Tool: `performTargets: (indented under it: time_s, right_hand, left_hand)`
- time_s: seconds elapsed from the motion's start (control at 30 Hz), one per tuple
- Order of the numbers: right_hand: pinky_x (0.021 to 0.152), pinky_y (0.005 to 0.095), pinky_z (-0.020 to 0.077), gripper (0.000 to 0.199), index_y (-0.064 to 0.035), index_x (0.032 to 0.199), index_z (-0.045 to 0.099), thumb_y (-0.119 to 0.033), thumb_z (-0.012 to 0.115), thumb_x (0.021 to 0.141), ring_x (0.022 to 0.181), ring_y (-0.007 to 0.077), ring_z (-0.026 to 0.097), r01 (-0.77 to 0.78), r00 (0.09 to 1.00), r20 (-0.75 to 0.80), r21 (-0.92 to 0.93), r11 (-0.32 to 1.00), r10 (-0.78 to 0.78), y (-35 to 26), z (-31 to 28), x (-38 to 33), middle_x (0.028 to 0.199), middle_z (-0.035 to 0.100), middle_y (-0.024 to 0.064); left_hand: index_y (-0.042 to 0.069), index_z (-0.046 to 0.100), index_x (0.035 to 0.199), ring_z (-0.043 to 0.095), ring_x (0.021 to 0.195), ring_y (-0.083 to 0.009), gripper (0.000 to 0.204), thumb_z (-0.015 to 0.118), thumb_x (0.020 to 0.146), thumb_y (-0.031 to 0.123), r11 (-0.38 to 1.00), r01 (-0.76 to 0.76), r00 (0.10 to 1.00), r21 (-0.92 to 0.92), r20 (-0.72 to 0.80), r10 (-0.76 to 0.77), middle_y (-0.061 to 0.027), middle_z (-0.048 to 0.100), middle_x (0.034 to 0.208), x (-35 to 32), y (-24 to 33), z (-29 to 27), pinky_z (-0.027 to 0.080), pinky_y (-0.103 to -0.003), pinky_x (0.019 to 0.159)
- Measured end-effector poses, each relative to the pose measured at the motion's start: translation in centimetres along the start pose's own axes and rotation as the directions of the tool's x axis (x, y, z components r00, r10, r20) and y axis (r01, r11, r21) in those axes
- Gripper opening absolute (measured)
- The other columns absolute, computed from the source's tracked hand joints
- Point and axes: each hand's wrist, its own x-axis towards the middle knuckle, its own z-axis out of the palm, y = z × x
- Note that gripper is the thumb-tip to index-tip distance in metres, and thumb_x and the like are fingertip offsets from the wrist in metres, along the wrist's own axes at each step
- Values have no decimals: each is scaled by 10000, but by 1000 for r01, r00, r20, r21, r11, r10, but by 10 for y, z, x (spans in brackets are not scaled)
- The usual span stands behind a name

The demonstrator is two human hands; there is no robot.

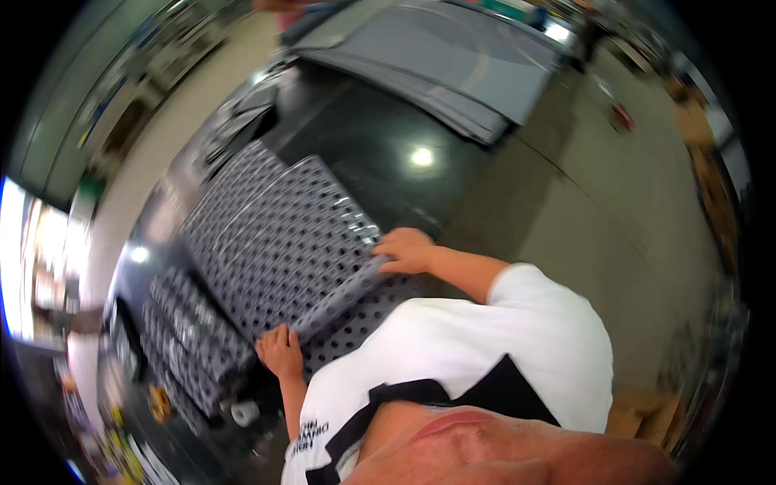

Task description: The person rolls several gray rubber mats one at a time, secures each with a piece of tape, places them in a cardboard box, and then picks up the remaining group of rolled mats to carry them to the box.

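Observation:
A grey sheet with rows of black dots (299,226) lies spread on the dark table in front of me. Its near edge forms a rounded fold, and a dotted part hangs below toward my body. My right hand (406,250) grips the right end of that fold, fingers bent over the edge. At the fold's left end my left hand (280,353) has its fingers curled over the sheet; the thumb is hard to make out. Glossy patches show near the sheet's right side.
Dotted rolls or folded bundles (190,335) lie at the left, beside a yellow tape roll (160,404) and a white roll (244,413). Large grey sheets (436,61) cover the far end of the black table (364,133). Cardboard (643,416) stands at the lower right.

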Motion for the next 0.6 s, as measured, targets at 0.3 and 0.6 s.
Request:
performTargets:
  time_s: [0.3,0.6]
  right_hand:
    - [1101,321,348,632,31,1500,322,-157,600,964,1337,237,441,-235,833,-16,894,380,553,2,69,-36,1486,429,193]
    - [1091,309,347,580,18,1514,304,-171,535,1018,1346,224,433,-281,830,41,892,354,557,11,72,-43,1502,422,175]
  left_hand:
    - [-62,440,1411,456,1332,-359,1015,905,614,361,588,538,680,-604,-100,-726,-236,480,1428,-19,-12,26,372,-402,1107]
    - [-85,447,1409,432,1372,-332,999,861,668,442,653,558,762,-512,4,-648,-221,446,1479,-44,-13,18,382,-357,1105]
